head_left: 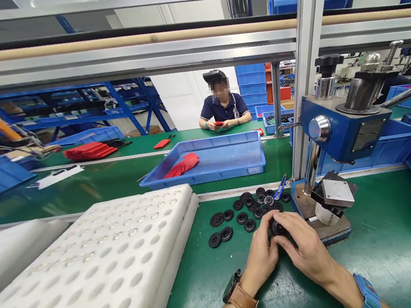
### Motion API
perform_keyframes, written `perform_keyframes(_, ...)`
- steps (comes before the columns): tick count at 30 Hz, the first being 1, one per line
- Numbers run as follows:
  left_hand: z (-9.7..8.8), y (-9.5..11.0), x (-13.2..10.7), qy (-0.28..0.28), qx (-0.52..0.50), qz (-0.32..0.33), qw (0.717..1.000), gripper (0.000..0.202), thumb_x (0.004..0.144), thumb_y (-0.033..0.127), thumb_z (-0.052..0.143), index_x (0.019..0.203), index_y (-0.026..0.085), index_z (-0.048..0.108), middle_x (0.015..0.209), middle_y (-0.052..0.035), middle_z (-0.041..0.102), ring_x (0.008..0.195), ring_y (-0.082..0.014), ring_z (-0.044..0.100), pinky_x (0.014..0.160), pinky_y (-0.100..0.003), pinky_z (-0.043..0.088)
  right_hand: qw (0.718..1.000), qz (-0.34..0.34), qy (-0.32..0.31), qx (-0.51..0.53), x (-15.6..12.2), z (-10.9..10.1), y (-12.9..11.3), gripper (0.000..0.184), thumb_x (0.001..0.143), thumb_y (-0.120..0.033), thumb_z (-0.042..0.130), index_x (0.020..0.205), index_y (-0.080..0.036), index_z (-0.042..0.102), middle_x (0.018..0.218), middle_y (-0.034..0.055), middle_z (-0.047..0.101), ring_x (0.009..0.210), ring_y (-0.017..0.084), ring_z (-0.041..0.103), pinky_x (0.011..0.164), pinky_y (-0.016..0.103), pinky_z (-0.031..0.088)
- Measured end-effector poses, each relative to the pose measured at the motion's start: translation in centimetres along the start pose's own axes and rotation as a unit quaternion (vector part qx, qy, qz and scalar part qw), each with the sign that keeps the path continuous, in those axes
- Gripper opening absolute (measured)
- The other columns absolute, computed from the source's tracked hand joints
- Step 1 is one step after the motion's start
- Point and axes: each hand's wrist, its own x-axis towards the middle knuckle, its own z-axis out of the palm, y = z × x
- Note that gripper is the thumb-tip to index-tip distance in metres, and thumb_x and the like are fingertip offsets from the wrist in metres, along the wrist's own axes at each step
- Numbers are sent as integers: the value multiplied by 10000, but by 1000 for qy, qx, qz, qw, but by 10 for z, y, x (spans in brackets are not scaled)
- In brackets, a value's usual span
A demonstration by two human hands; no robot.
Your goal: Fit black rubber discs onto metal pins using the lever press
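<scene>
Both my hands meet over the green bench, in front of a blue hand press [344, 127]. Between them is a round black plastic wheel [276, 228], mostly covered by the fingers. My left hand [263, 244] grips its left side, with a watch on that wrist. Curled round the far and right side is my right hand [302, 242], a blue band on its wrist. Just beyond the fingers lie several loose black wheels [242, 218], some flat and some overlapping. Blue tweezers [280, 188] rest at the back of that group.
White foam trays [126, 243] with rows of round holes, some filled, are stacked at left. A blue bin [208, 173] holding red pieces [184, 164] stands beyond. An aluminium post [308, 71] rises beside the press. Across the bench sits a co-worker [224, 104] holding something red.
</scene>
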Motion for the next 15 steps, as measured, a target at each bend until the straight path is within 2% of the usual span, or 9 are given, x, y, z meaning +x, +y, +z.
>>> perform_keyframes(15,-1,-1,0,9,15,4,1000,607,808,-25,433,1364,209,503,1361,-124,644,1233,-232,628,1066,-434,497,1000,5,15,-15,-5,4,7,561,976,-106,556,1509,-247,448,1380,108,621,1282,253,585,1049,456,558)
